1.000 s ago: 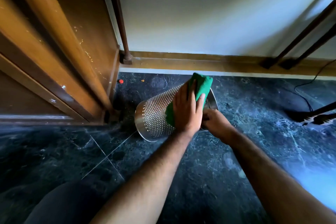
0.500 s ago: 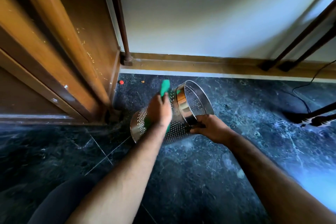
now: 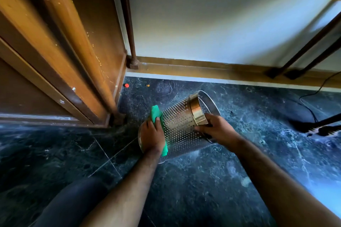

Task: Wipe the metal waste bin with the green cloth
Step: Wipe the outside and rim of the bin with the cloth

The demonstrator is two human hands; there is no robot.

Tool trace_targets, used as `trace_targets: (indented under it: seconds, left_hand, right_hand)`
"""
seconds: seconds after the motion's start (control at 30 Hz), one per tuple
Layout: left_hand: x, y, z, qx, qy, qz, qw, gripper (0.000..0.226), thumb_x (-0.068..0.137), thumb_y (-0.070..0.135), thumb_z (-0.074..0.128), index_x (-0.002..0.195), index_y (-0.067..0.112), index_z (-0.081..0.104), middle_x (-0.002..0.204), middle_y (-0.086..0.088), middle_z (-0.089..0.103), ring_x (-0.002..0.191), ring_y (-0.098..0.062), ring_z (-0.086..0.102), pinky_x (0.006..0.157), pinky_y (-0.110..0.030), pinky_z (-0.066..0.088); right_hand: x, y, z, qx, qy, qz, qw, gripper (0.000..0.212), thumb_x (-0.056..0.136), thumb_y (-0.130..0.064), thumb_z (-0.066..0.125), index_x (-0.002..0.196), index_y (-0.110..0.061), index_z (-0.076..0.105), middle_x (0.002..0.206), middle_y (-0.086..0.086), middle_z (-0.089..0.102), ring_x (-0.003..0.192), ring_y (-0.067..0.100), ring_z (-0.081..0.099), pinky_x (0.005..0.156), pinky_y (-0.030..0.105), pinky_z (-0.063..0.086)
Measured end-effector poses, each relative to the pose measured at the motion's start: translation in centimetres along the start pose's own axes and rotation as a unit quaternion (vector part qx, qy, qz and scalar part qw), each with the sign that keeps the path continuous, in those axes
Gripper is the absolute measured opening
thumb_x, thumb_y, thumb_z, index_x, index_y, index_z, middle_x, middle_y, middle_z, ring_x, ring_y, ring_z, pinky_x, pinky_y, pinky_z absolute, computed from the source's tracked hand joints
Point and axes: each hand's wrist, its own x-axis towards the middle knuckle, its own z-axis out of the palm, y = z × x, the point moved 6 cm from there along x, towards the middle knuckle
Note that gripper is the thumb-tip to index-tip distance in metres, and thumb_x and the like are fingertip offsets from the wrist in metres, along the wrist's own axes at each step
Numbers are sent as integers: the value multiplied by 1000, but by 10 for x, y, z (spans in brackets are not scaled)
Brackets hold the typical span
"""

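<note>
The perforated metal waste bin [image 3: 180, 127] lies tilted on its side on the dark marble floor, its open mouth facing up and to the right. My right hand [image 3: 216, 128] grips its shiny rim band. Against the bin's base end, my left hand [image 3: 152, 136] presses the green cloth [image 3: 156, 115]. The cloth sticks out above my fingers and below my palm; the hand hides its middle and the bin's bottom.
A wooden cabinet [image 3: 60, 51] with a turned post stands close on the left. Behind runs a wooden skirting [image 3: 203, 70] below the white wall. Dark metal legs [image 3: 302, 55] and a black cable [image 3: 311, 101] are at the right. My knee [image 3: 73, 201] is low left.
My left hand slid the green cloth from the bin's rim end down to its base end. The bin turned, its mouth now visible, with my right hand still on the rim.
</note>
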Motion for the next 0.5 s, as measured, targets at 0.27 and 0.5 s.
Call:
trace_targets:
  seconds: [0.27,0.5]
  left_hand:
    - [8,145,3,-116,-136,72,981,44,102,47,41,104,13,69,90,-2,70,63,-11,61,51,-24,43]
    - [-15,102,1,-98,-61,144,983,56,97,60,31,124,21,61,116,-3,68,94,-17,65,71,-26,47]
  right_hand:
    - [0,2,10,54,-22,4,998,22,84,0,71,95,-20,71,88,0,78,78,8,70,69,18,54]
    - [-6,18,-4,19,-41,18,999,29,80,1,76,92,-26,74,88,-7,79,84,6,71,85,26,53]
